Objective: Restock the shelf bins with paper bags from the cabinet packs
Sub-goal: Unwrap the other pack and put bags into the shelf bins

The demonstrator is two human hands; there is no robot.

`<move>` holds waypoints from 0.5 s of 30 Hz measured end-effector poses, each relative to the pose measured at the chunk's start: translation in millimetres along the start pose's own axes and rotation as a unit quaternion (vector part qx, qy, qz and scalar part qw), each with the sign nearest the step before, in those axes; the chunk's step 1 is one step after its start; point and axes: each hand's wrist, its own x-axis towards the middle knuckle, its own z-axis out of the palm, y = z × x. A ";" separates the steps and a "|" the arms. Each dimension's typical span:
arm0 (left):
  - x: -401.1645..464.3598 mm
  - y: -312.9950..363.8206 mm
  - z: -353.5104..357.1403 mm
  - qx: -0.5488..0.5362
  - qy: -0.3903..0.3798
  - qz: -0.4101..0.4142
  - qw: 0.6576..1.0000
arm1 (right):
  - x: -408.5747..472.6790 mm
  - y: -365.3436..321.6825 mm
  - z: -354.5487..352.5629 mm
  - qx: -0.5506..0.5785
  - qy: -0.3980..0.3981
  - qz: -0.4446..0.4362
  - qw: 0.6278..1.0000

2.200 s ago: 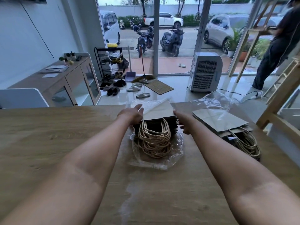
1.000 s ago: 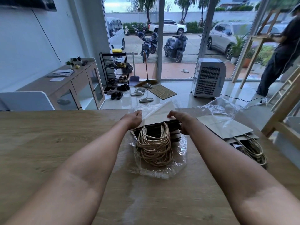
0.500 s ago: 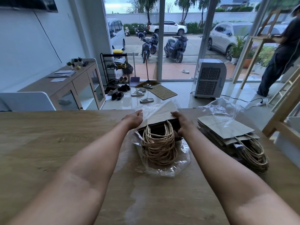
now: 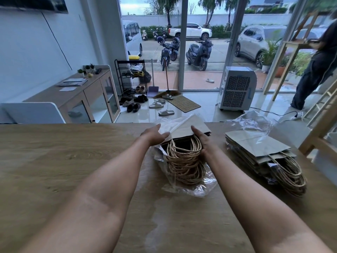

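1. Currently, the pack of paper bags (image 4: 184, 143) lies flat on the table (image 4: 54, 161), between the two hands, with its twisted-cord handles (image 4: 184, 161) fanned toward the person.
2. Change since half a second ago: the right hand (image 4: 202, 143) has moved from the far edge of the pack to its side, next to the handles. The left hand (image 4: 155, 136) remains at the left far corner. The far end of the pack is tilted up slightly higher than before.
3. Meaning for the task: judged from this, the bags are being worked out of the clear plastic wrap (image 4: 187, 185). No bag has reached a shelf bin yet.
4. Fingers, left hand: extended, nearly straight, laid against the loose wrap at the pack's corner; nothing is enclosed.
5. Fingers, right hand: curved around the right edge of the stack, holding it beside the handles.
6. Count: two bag packs on the table. The second pack (image 4: 259, 148) lies to the right of the right-hand fingers, well apart, partly under opened wrap.
7. Count: two hands in view; one other person (image 4: 317, 66) stands beyond, at far right by a wooden frame.
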 end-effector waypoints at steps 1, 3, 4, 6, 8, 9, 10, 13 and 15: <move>-0.6 -0.7 -0.1 0.004 0.001 -0.003 1.000 | 0.8 0.5 -0.4 0.004 -0.001 0.000 1.000; -1.9 -0.9 0.5 0.010 -0.003 -0.002 1.000 | 0.6 0.8 -3.8 -0.009 -0.002 0.002 1.000; -3.3 0.1 0.9 0.013 -0.007 0.001 1.000 | -0.9 -0.3 -4.4 -0.030 -0.006 0.013 0.999; -5.8 0.9 0.1 0.017 -0.011 0.011 1.000 | -3.6 -1.5 -3.6 -0.081 -0.004 0.036 0.996; -7.5 1.1 -2.4 0.028 -0.015 0.018 0.999 | -3.7 -4.0 1.5 -0.103 0.021 0.047 0.993; -8.5 1.5 -3.8 0.033 -0.013 0.021 0.999 | -5.5 -3.7 5.0 -0.098 0.034 0.041 0.994; -9.6 2.0 -5.1 0.038 -0.011 0.023 0.999 | -7.9 -3.1 6.9 -0.091 0.051 0.029 0.994; -11.6 4.6 -6.0 0.055 0.004 0.022 0.998 | -16.6 2.3 7.0 -0.082 0.052 0.012 0.995; -13.4 6.1 -6.0 0.067 0.014 0.021 0.997 | -22.6 4.2 4.3 -0.065 0.049 0.004 0.997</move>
